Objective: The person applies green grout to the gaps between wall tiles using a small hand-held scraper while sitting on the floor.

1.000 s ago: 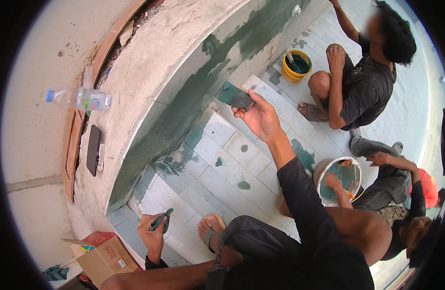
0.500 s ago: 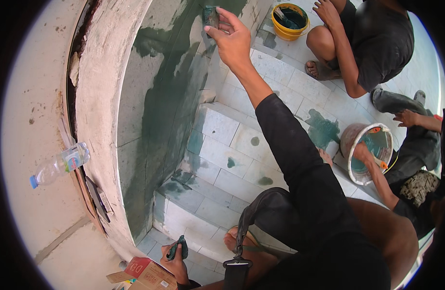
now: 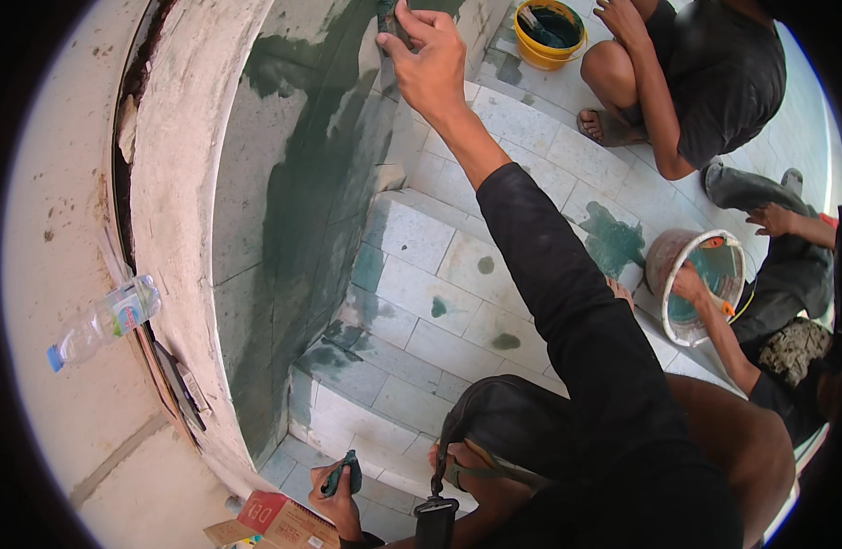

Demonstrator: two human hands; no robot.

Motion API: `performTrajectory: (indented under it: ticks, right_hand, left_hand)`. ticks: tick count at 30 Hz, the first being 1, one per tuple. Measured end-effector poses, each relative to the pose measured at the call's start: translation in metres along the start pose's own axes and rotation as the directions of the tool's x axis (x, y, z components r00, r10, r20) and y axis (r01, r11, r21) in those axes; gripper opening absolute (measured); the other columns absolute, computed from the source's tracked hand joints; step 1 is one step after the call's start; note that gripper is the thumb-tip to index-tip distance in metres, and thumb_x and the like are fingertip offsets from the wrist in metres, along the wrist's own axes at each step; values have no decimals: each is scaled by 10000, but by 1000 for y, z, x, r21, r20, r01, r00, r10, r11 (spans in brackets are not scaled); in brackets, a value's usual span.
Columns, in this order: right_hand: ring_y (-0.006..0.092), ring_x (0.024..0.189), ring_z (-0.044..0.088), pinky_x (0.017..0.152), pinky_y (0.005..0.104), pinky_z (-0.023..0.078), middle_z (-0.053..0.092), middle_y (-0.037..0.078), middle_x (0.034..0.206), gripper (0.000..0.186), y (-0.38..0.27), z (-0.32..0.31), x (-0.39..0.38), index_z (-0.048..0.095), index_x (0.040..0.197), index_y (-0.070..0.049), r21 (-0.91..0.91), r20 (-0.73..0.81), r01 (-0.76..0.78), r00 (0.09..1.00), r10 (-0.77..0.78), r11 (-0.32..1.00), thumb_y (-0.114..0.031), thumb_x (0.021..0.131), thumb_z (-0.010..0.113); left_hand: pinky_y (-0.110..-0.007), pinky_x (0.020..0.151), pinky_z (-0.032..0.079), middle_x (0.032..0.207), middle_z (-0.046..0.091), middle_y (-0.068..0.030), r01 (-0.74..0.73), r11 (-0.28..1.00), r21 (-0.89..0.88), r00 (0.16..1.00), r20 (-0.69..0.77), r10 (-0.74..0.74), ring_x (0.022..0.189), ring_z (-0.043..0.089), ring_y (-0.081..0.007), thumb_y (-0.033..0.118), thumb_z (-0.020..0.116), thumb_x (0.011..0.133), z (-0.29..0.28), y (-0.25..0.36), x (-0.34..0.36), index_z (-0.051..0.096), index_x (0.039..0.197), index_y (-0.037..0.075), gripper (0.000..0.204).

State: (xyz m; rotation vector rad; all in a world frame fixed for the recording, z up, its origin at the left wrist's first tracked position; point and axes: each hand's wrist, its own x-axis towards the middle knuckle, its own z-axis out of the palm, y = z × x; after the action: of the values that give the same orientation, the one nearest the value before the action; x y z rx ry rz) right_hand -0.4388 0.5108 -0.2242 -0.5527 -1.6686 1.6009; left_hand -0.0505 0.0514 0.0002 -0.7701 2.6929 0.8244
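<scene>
At twelve o'clock, on the curved tiled wall (image 3: 284,183) of what looks like an empty pool or basin, the right hand (image 3: 430,64) is stretched up and closed on a small dark pad or float (image 3: 386,18), pressed against the tile where dark green paste is smeared; the tool sits at the picture's rim, so its exact kind is hard to tell. At six o'clock the left hand (image 3: 337,489) grips a small green-coated tool (image 3: 343,471), held low above the steps.

The main risk, as I judge it, is footing: the person reaches far up while perched on the tiled steps (image 3: 421,302), which carry wet green patches, and a slip would drag the pad across the wall. The long reach could also leave the coating uneven, and paste might drip onto tiles below.

The tiles are pale and square-jointed, the wall's top a rough white rim. At three o'clock a co-worker's hand dips into a white bucket (image 3: 663,261) of green mix; at one o'clock stands a yellow bucket (image 3: 549,32). At nine o'clock a plastic bottle (image 3: 105,320) lies on the concrete ledge.
</scene>
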Motion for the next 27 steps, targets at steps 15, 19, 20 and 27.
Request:
performTrajectory:
  ticks: [15,19,20,27]
  right_hand:
    - [341,1116,618,980,415,509,637,202,1255,432,-12,-24,23,747,1316,-102,-83,71,143,988,-138,986,-93,886,703]
    - [347,1112,619,991,414,507,648,209,1231,419,-11,-37,18,759,1295,-97,-149,216,90,975,-56,985,-132,887,672]
    - [348,1098,625,990,417,509,650,211,1224,421,-9,-40,15,761,1292,-94,-162,266,93,963,-47,982,-146,884,671]
    - [304,972,667,926,400,531,661,217,1187,469,-11,-34,9,747,1294,-46,7,132,-249,960,246,969,-171,842,726]
  left_hand:
    - [-320,843,498,879,745,-132,-128,992,-1,992,23,128,886,639,-211,-86,771,787,8,6,6,807,972,-59,190]
    - [-317,843,496,880,745,-130,-66,998,-1,998,16,66,888,637,-211,-84,772,790,5,4,3,806,975,-60,190]
    - [-316,843,495,881,745,-130,-63,998,-6,998,9,63,887,637,-211,-83,772,790,4,2,2,806,977,-60,191]
    - [-313,855,495,892,743,-127,-98,995,-9,995,31,99,882,642,-206,-73,776,798,7,9,2,808,982,-55,188]
